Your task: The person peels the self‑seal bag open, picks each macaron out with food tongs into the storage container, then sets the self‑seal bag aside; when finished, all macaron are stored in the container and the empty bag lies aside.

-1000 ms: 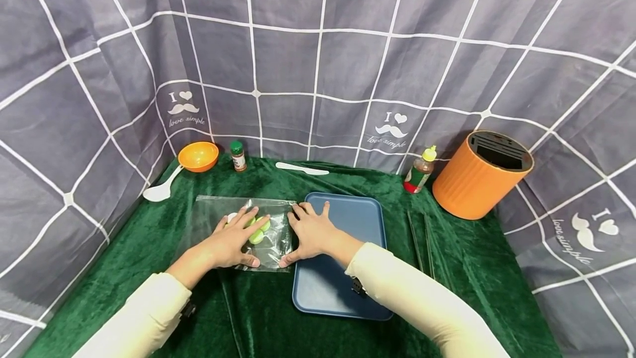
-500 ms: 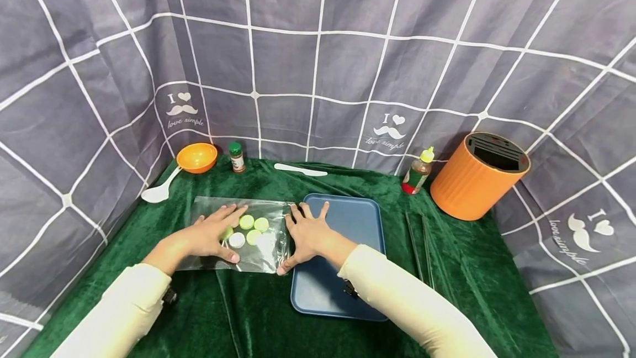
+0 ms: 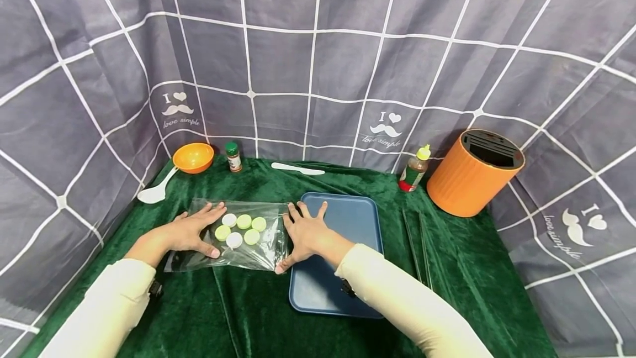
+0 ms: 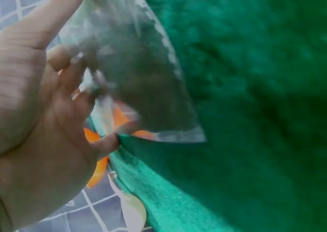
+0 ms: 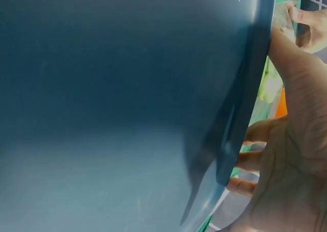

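Bag (image 3: 233, 233) lies flat on the green cloth (image 3: 248, 314), just left of the blue tray (image 3: 343, 225), its right edge touching or slightly overlapping the tray rim. Clear thin film, so I judge it light, limp and slippery; it won't hold shape if lifted by one corner.

Inside: five small discs (image 3: 239, 228), three pale green and two white, spread in a loose cluster near the bag's middle. They look rigid and light, and would likely slide toward whichever end drops.

Left hand (image 3: 191, 231): fingers straight and spread, palm down on the bag's left part, pressing, not gripping. The left wrist view shows the film against the fingers (image 4: 76, 73), with the bag's corner lifting off the cloth.

Right hand (image 3: 305, 232): flat, fingers splayed, on the bag's right edge with the heel over the tray rim; nothing held.

Best hold, in my view: pinch both top corners or the mouth edge, keeping it level. Which side the mouth is on I can't tell.

Other containers:
- tray: nothing in it
- orange bowl (image 3: 192, 157) at back left: contents not visible, white spoon (image 3: 154, 192) beside it
- orange block (image 3: 472, 173) at right: slots look vacant
- spice jar (image 3: 231, 157) and sauce bottle (image 3: 413, 169): capped, along the back
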Demonstrator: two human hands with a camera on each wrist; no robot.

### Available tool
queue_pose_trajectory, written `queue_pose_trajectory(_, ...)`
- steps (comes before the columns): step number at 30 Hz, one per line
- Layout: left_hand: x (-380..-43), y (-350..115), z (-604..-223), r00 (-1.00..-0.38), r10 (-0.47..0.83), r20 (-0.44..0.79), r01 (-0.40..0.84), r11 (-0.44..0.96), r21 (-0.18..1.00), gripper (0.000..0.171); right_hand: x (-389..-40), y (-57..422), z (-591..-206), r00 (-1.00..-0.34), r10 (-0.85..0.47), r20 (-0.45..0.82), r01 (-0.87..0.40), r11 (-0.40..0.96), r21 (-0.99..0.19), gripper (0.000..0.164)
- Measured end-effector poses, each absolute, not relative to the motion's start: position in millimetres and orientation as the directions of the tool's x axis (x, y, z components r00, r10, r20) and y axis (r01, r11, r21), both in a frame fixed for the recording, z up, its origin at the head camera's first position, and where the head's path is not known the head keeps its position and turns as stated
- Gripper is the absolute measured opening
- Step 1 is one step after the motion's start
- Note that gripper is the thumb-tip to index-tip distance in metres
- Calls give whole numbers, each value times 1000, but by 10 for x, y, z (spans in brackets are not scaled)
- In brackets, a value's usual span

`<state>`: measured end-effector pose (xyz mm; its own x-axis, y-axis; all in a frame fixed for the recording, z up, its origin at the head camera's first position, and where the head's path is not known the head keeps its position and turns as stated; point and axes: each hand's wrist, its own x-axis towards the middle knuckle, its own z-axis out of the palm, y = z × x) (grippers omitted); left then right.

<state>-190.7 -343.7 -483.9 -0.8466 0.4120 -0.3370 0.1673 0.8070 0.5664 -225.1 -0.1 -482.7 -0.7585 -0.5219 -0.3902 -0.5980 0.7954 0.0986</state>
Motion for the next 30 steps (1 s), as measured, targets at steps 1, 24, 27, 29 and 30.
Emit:
queue_pose_trajectory(1, -1909, -3428, -4844, -847, 409, -339, 166, 810, 562, 129, -2251, 7, -4830, -761, -517, -392, -594, 798, 101, 145)
queue_pose_trajectory(24, -1934, -3342, -4819, -843, 403, -357, 184, 838, 513, 125, -2252, 839, -4540, -742, -633, -221, -593, 773, -224, 112)
queue_pose_trajectory(27, -1913, -3355, -4830, -844, 408, -348, 188, 832, 522, 125, -2253, 1093, -4508, -777, -594, -211, -553, 803, -223, 106)
queue_pose_trajectory(29, -1900, -3361, -4838, -844, 411, -344, 189, 829, 526, 126, -2249, 1269, -4505, -800, -564, -204, -523, 823, -224, 102)
queue_pose_trajectory(30, -1892, -3363, -4842, -844, 412, -343, 191, 828, 527, 126, -2248, 1358, -4515, -812, -549, -197, -509, 832, -221, 100)
